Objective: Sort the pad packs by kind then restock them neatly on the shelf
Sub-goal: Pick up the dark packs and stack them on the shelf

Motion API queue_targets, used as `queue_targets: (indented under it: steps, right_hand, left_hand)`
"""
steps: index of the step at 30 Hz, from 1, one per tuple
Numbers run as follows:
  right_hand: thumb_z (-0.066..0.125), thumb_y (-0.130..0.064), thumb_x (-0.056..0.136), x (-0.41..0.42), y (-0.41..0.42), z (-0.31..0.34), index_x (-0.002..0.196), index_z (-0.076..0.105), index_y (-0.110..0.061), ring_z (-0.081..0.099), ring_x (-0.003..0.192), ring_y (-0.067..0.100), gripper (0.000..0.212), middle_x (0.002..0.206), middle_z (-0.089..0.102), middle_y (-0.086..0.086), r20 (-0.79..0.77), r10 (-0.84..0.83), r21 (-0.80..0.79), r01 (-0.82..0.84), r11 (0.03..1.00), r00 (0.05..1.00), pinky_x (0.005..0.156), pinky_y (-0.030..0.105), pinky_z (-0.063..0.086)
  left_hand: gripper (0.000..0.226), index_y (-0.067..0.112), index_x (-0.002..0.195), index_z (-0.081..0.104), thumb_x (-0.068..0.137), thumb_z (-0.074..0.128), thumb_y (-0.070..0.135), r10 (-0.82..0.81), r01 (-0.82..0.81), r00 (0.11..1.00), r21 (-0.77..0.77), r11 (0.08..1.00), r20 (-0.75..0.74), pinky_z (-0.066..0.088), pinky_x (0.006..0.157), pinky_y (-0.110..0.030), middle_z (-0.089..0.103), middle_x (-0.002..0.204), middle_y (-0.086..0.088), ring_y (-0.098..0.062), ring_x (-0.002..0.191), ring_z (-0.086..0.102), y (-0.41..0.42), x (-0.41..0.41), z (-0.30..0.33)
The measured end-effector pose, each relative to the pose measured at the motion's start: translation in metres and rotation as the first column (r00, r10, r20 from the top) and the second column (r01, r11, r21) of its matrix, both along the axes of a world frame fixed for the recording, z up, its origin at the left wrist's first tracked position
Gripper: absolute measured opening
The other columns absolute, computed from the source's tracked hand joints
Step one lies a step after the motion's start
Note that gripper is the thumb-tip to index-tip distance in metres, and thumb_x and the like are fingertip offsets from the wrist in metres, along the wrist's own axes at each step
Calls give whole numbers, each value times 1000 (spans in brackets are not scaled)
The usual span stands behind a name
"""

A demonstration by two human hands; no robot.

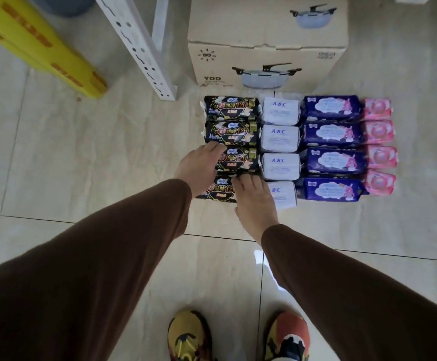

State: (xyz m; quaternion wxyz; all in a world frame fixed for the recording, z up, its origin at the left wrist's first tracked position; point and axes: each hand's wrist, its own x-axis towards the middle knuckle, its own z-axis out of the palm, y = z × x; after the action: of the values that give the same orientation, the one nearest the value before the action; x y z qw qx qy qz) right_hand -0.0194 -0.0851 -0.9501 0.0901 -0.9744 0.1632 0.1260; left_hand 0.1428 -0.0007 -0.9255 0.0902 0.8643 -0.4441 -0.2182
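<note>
Pad packs lie on the tiled floor in four columns by kind: black packs (231,109) at left, then white ABC packs (279,138), dark blue packs (331,132) and pink packs (378,131) at right. My left hand (199,166) lies over the left end of the third black pack (240,160), fingers spread and slightly bent. My right hand (255,201) rests on the right end of the nearest black pack (218,190), fingers bent over its far edge, and hides part of the nearest ABC pack (285,195).
A cardboard box (266,43) printed with a pot stands just behind the packs. A white perforated shelf upright (139,48) leans at upper left beside a yellow object (37,45). My two shoes (238,337) stand on the glossy tiles at the bottom.
</note>
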Motion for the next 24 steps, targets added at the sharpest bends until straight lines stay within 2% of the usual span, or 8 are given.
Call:
queue_targets:
  steps: [6, 9, 12, 15, 19, 22, 24]
  right_hand:
    - [59, -10, 77, 0, 6, -9, 124, 54, -12, 48, 104, 32, 47, 114, 55, 9, 52, 87, 8, -88, 996, 995, 88, 43, 43]
    - [51, -12, 82, -2, 14, -15, 121, 53, -11, 49, 100, 31, 39, 108, 57, 9, 6, 123, -13, -123, 992, 992, 83, 42, 40]
    - [47, -11, 82, -6, 25, -13, 100, 63, -14, 52, 90, 30, 23, 92, 59, 7, -43, 112, -52, -115, 992, 993, 78, 40, 41]
    - [67, -20, 75, -15, 31, 1, 88, 66, -17, 52, 90, 28, 13, 83, 60, 3, -77, 71, -9, -71, 997, 995, 82, 40, 42]
    - [66, -38, 81, -33, 28, 49, 107, 65, -22, 48, 103, 25, 31, 98, 60, -1, -138, 8, 124, 9, 992, 990, 88, 39, 34]
    - [64, -40, 86, -45, 15, 105, 122, 58, -22, 53, 105, 24, 40, 110, 59, 1, -184, -122, 276, 171, 946, 975, 88, 39, 39]
    - [64, -39, 87, -51, 3, 151, 124, 57, -23, 57, 102, 23, 41, 111, 61, 1, -193, -207, 331, 262, 906, 959, 87, 39, 43]
  left_hand:
    - [71, 19, 141, 42, 81, 76, 35, -65, 53, 993, 116, 992, 98, 50, 86, -43, 56, 132, -3, -28, 113, 51, 2, -1, -19]
    - [70, 18, 134, 47, 77, 76, 48, -64, 33, 981, 170, 985, 185, 44, 85, -41, 63, 116, -4, -29, 109, 50, 9, -5, -28]
    - [55, 15, 121, 50, 79, 74, 42, -2, -45, 981, 237, 971, 194, 42, 83, -40, 64, 108, -6, -30, 103, 55, 16, -8, -33]
    - [46, 16, 116, 50, 79, 73, 31, 158, -172, 984, 234, 957, 77, 44, 76, -38, 62, 104, -5, -29, 95, 60, 33, -10, -23]
    - [40, 20, 116, 55, 79, 68, 29, 339, -323, 939, 201, 925, -50, 46, 73, -37, 61, 102, -3, -27, 97, 58, 68, -15, 23]
    - [41, 24, 115, 57, 75, 66, 25, 411, -390, 904, 168, 905, -118, 50, 74, -39, 63, 100, -2, -27, 98, 57, 88, -18, 79]
    - [43, 26, 117, 56, 76, 66, 23, 435, -418, 891, 140, 898, -127, 51, 74, -41, 63, 100, -1, -26, 98, 56, 98, -19, 126]
